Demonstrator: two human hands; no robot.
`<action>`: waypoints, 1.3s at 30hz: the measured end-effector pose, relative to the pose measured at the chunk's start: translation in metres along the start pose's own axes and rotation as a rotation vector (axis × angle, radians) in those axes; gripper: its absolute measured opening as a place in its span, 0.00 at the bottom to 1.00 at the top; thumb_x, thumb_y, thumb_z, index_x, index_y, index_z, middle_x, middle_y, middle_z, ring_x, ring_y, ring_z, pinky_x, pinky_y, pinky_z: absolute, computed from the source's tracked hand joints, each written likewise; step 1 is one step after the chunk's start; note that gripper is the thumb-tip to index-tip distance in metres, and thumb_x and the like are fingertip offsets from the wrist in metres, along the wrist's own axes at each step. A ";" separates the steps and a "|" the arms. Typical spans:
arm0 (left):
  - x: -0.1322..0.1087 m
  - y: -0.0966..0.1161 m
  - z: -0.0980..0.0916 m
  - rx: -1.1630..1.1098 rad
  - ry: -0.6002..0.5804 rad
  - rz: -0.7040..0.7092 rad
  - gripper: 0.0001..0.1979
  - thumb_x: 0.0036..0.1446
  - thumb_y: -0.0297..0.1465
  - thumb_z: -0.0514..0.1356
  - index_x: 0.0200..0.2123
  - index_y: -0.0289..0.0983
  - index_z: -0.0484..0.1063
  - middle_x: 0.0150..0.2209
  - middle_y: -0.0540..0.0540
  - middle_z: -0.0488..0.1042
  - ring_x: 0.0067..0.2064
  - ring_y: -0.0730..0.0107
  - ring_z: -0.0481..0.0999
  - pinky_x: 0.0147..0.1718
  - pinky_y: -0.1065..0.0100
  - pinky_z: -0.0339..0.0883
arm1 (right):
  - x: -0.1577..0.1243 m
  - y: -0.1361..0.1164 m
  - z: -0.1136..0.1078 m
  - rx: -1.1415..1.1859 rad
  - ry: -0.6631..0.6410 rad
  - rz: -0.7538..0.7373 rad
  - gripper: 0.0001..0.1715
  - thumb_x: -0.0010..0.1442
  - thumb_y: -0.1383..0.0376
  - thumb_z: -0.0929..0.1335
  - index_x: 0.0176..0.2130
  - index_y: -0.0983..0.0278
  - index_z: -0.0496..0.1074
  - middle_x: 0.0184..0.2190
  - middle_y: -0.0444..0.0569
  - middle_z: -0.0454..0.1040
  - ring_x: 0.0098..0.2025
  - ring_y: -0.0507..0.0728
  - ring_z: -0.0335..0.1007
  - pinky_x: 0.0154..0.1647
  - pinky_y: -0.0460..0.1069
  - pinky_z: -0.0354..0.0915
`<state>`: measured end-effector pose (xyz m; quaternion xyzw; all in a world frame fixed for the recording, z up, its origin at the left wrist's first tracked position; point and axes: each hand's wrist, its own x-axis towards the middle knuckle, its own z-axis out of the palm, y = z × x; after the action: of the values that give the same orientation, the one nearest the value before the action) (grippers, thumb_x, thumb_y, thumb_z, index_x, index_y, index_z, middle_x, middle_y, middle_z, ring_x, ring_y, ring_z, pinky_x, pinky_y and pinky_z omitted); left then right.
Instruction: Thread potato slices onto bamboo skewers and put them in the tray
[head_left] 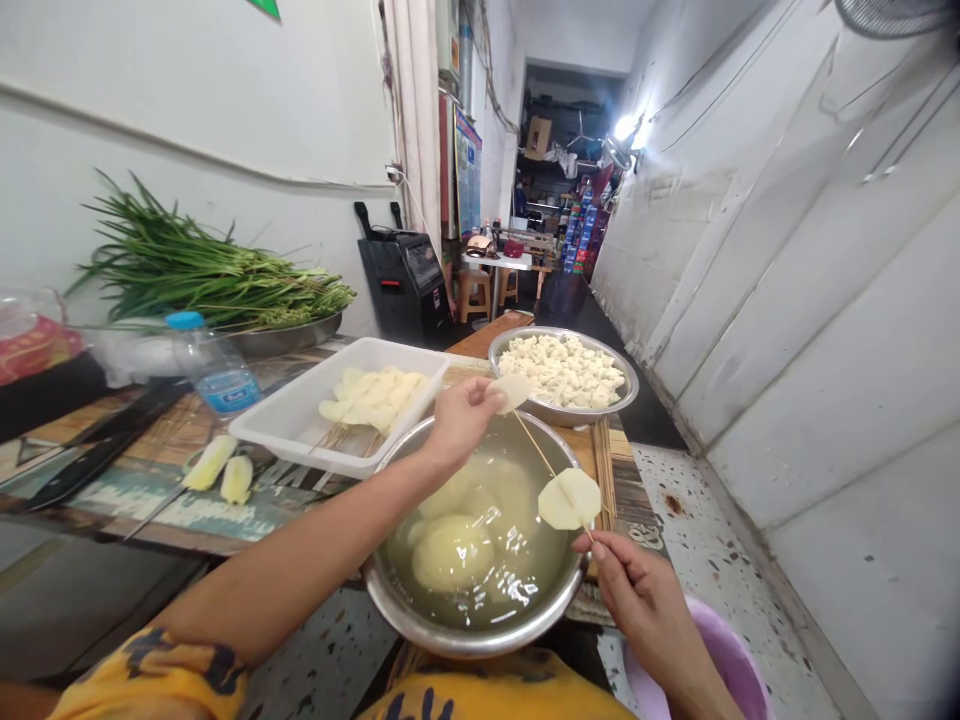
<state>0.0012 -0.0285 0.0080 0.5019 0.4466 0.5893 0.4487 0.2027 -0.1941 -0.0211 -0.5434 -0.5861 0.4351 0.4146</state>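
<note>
Over the metal bowl (480, 640), my left hand (463, 415) pinches a thin pale potato slice (513, 392) at the tip of a wooden skewer (534, 441). Another potato slice (570, 499) is threaded lower on that skewer. My right hand (646, 596) grips the skewer's lower end between thumb and fingers. Peeled potatoes (453, 553) lie under cloudy water in the bowl. To the left, a white plastic tub (289, 420) holds threaded potato slices (375, 395), their sticks pointing toward me.
A metal basin (634, 392) of pale, broken-up pieces stands behind the bowl, near bare skewers (603, 465). Left are a water bottle (217, 365), a long knife (90, 455), peeled vegetable pieces (211, 462) and green stalks (217, 275). A purple bucket (724, 660) sits on the floor at right.
</note>
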 end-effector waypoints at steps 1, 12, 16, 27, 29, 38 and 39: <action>-0.001 0.000 0.000 0.011 -0.004 0.004 0.12 0.42 0.33 0.64 0.32 0.35 0.71 0.32 0.47 0.76 0.35 0.69 0.74 0.38 0.69 0.65 | 0.001 0.000 0.001 0.005 -0.002 -0.004 0.20 0.61 0.54 0.61 0.39 0.67 0.70 0.16 0.37 0.47 0.18 0.48 0.41 0.17 0.44 0.39; -0.006 0.007 0.004 -0.136 0.008 -0.168 0.13 0.38 0.32 0.66 0.30 0.32 0.70 0.26 0.48 0.74 0.27 0.75 0.70 0.28 0.72 0.63 | 0.008 0.004 0.006 -0.185 0.142 -0.201 0.15 0.60 0.60 0.63 0.39 0.64 0.76 0.27 0.50 0.75 0.28 0.56 0.70 0.28 0.47 0.64; -0.005 0.008 0.003 -0.225 0.025 -0.225 0.12 0.38 0.29 0.66 0.29 0.32 0.70 0.26 0.48 0.74 0.25 0.77 0.70 0.27 0.72 0.62 | 0.007 0.006 0.007 -0.235 0.227 -0.279 0.13 0.57 0.62 0.66 0.39 0.64 0.77 0.35 0.54 0.78 0.38 0.60 0.73 0.40 0.51 0.66; -0.006 0.017 0.003 -0.346 0.036 -0.362 0.07 0.40 0.23 0.65 0.25 0.32 0.68 0.25 0.47 0.73 0.26 0.76 0.71 0.28 0.72 0.65 | 0.012 0.005 0.002 0.720 -0.189 0.202 0.16 0.56 0.55 0.67 0.35 0.66 0.71 0.10 0.30 0.46 0.10 0.42 0.33 0.09 0.39 0.38; -0.006 0.017 0.003 -0.353 0.039 -0.374 0.06 0.42 0.22 0.63 0.25 0.31 0.68 0.25 0.47 0.73 0.25 0.76 0.71 0.27 0.72 0.65 | 0.013 0.009 0.000 0.725 -0.221 0.215 0.16 0.57 0.55 0.67 0.35 0.66 0.71 0.10 0.30 0.46 0.10 0.42 0.33 0.08 0.39 0.38; -0.006 0.018 0.002 -0.330 0.063 -0.326 0.05 0.42 0.23 0.63 0.26 0.31 0.69 0.25 0.47 0.73 0.24 0.77 0.70 0.26 0.73 0.64 | 0.005 0.015 0.000 -0.286 0.212 -0.342 0.13 0.56 0.64 0.67 0.41 0.62 0.78 0.36 0.53 0.79 0.37 0.61 0.75 0.39 0.52 0.69; -0.006 0.019 0.002 -0.330 0.063 -0.324 0.06 0.42 0.23 0.63 0.26 0.31 0.69 0.25 0.47 0.73 0.24 0.77 0.70 0.25 0.73 0.63 | 0.004 0.015 0.000 -0.334 0.228 -0.377 0.14 0.56 0.64 0.66 0.42 0.61 0.77 0.38 0.53 0.79 0.39 0.62 0.75 0.41 0.53 0.68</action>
<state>0.0025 -0.0381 0.0252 0.3250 0.4324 0.5901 0.5993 0.2065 -0.1898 -0.0355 -0.5309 -0.6902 0.1834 0.4562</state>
